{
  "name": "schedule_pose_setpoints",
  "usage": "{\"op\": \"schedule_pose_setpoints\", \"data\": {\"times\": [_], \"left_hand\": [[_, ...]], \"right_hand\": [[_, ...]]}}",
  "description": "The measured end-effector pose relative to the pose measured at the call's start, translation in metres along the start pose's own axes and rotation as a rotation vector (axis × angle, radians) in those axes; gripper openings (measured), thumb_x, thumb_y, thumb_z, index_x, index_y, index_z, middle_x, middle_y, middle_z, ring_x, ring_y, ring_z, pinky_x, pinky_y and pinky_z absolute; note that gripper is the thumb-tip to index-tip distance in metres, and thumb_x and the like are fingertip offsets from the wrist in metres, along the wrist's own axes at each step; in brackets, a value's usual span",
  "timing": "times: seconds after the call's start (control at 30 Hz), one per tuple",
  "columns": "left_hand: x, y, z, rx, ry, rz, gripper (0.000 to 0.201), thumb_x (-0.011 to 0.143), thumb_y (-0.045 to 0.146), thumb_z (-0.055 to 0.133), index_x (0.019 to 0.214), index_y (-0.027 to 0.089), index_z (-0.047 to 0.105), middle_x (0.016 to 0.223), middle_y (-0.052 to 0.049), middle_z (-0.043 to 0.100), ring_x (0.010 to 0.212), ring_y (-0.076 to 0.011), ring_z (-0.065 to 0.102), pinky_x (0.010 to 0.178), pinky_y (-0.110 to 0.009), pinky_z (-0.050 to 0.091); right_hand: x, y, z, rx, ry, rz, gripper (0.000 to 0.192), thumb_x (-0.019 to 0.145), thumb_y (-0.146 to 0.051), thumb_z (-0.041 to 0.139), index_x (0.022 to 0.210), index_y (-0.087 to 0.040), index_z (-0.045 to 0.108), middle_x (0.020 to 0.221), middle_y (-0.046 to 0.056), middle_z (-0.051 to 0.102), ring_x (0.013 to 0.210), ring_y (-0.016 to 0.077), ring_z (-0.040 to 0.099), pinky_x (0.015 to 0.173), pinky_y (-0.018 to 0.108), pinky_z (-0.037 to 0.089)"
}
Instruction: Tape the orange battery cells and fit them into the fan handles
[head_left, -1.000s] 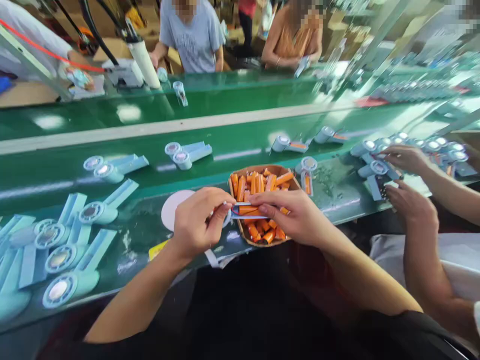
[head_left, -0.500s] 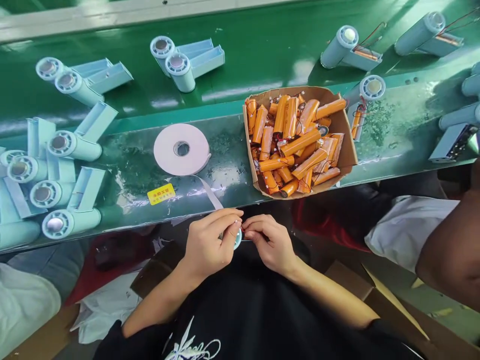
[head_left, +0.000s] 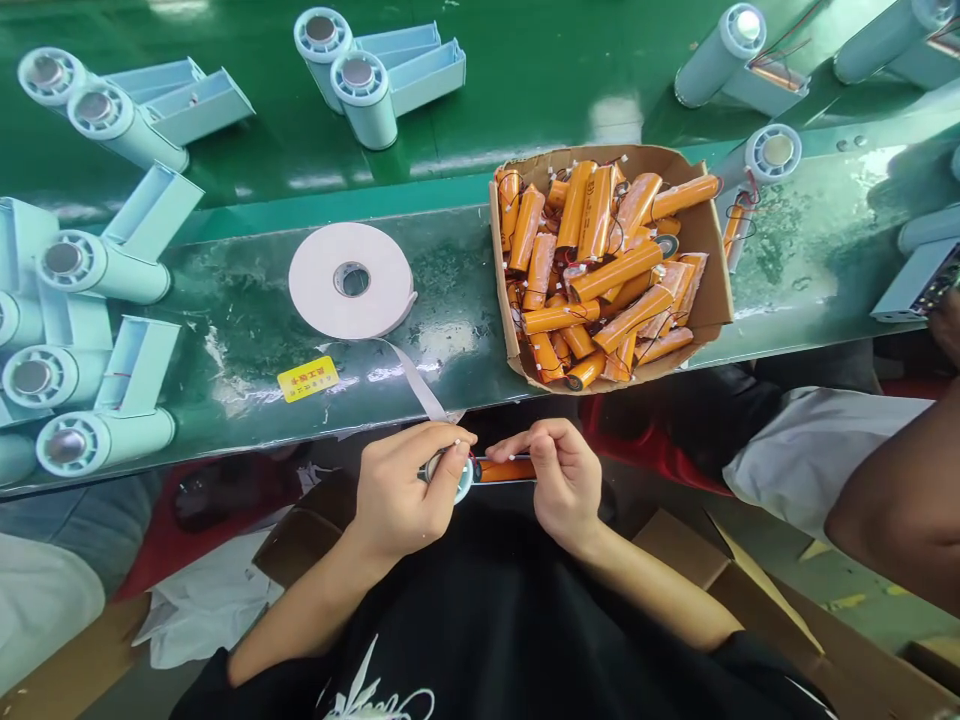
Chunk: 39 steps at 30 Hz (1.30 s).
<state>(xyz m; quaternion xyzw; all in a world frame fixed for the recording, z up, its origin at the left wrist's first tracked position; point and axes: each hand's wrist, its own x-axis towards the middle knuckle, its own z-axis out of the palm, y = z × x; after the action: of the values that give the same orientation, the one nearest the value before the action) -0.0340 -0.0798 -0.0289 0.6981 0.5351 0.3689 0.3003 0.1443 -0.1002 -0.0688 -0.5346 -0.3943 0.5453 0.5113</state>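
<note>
Pinching fan housing (head_left: 450, 473) w/ left hand (head_left: 401, 490), right hand (head_left: 562, 480) fingers curled on its orange battery (head_left: 504, 469), wrists bent inward.

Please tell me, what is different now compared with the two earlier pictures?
One second ago both hands worked over the box of orange batteries; they then came back toward the body, below the table's edge. The left hand and right hand have since spread a little, so the orange battery between them shows. Both keep their grip on the piece. The tape roll and yellow label stayed put.
</note>
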Motion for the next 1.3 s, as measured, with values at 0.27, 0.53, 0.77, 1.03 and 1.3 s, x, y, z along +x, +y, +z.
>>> {"op": "schedule_pose_setpoints", "data": {"times": [0.27,0.53,0.77,1.03,1.3], "left_hand": [[-0.008,0.002,0.002,-0.053,0.052,0.016,0.018,0.095,0.011,0.061,0.092,0.021,0.075,0.088,-0.001,0.082,0.078,-0.0155,0.078,0.073,-0.025,0.063],[-0.002,0.000,-0.007,-0.008,-0.076,0.006,0.019,0.096,0.014,0.059,0.090,0.020,0.077,0.084,-0.002,0.080,0.072,-0.0148,0.075,0.068,-0.024,0.059],[-0.004,-0.011,0.001,0.069,-0.519,-0.064,0.028,0.094,0.013,0.055,0.070,0.020,0.068,0.066,0.002,0.070,0.059,-0.0122,0.061,0.059,-0.026,0.041],[-0.007,-0.021,0.006,0.004,-0.744,-0.130,0.031,0.091,0.011,0.053,0.061,0.020,0.058,0.060,0.004,0.062,0.055,-0.0112,0.050,0.058,-0.030,0.028],[0.000,-0.018,0.025,0.118,-0.837,-0.148,0.027,0.085,0.014,0.054,0.060,0.021,0.060,0.058,0.001,0.064,0.055,-0.0148,0.050,0.057,-0.033,0.022]], "right_hand": [[0.000,-0.001,0.002,0.168,0.047,-0.007,0.037,0.099,-0.059,0.067,0.085,-0.027,0.056,0.058,-0.004,0.067,0.054,0.0208,0.069,0.057,0.037,0.060],[0.008,0.002,-0.018,-0.033,-0.320,-0.159,0.035,0.096,-0.062,0.070,0.099,-0.027,0.067,0.078,0.002,0.072,0.073,0.0210,0.072,0.066,0.035,0.063],[-0.014,0.019,-0.031,-0.423,-0.592,-0.411,0.015,0.098,-0.032,0.077,0.102,-0.019,0.081,0.088,0.005,0.075,0.073,0.0142,0.073,0.068,0.024,0.064],[-0.044,0.018,-0.063,-0.397,-0.485,-0.358,0.018,0.096,-0.024,0.078,0.114,-0.024,0.081,0.090,0.005,0.077,0.080,0.0185,0.078,0.072,0.029,0.068],[-0.041,0.021,-0.056,-0.535,-0.589,-0.345,0.015,0.099,-0.022,0.074,0.110,-0.022,0.083,0.098,0.007,0.083,0.091,0.0199,0.080,0.084,0.030,0.069]]}}
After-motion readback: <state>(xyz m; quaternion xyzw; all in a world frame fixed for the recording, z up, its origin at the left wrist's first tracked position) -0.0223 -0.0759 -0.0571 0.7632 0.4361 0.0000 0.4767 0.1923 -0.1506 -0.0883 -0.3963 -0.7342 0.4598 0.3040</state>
